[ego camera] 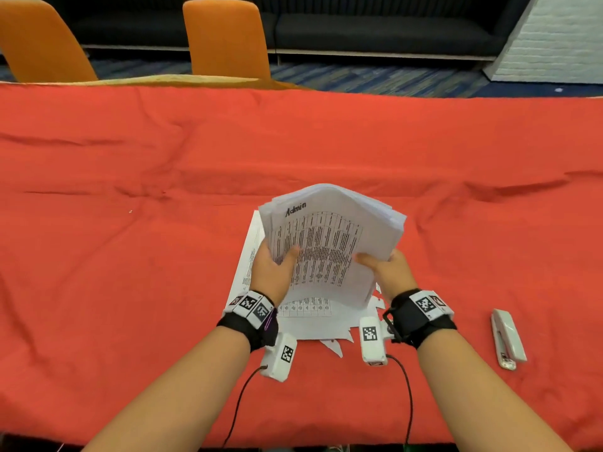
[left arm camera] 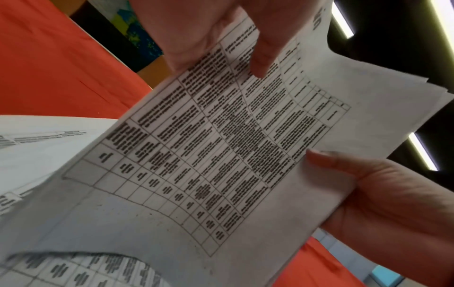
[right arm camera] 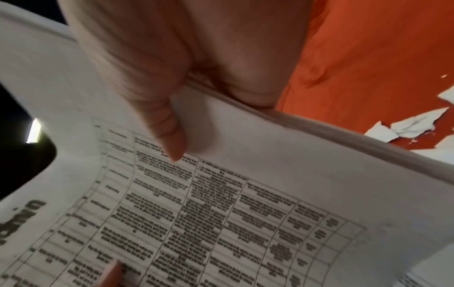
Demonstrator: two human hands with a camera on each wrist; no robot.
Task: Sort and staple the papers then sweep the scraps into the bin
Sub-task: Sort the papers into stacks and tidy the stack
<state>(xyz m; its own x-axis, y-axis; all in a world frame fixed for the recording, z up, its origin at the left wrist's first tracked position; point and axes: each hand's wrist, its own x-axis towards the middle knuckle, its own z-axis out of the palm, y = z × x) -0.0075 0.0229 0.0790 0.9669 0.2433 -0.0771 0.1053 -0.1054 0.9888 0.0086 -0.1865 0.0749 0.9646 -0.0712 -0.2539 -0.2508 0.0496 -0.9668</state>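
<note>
Head view shows both hands lifting a thick stack of papers (ego camera: 329, 236) off the table (ego camera: 130, 256), which is covered in a red cloth. The left hand (ego camera: 272, 265) grips the stack's left edge, thumb laid across the printed top sheet and the other fingers hidden behind the pages. The right hand (ego camera: 388, 267) grips the right edge the same way, thumb on top and fingers clamped underneath. The stack is tilted up toward the person, its far end fanned slightly, and the top sheet carries a dense printed grid with the handwritten word "Admin" near its upper left corner.

Under the lifted stack, more printed sheets (ego camera: 303, 316) lie flat on the cloth, one poking out to the left. Torn white scraps (ego camera: 336, 347) sit along the near right edge of those sheets, just beside the right wrist. A white stapler (ego camera: 507, 339) lies closed on the cloth well to the right of the hands.

From the left wrist view, the left thumb (left arm camera: 265, 58) presses onto the grid page (left arm camera: 221, 155) while the right hand (left arm camera: 383, 194) pinches the opposite edge. From the right wrist view, the right thumb (right arm camera: 169, 124) lies on the top sheet and the fingers (right arm camera: 245, 81) curl under the thick edge of the stack (right arm camera: 319, 136), with scraps (right arm camera: 405, 124) visible on the red cloth beyond.

Two orange chairs (ego camera: 225, 37) stand at the far side of the table.
</note>
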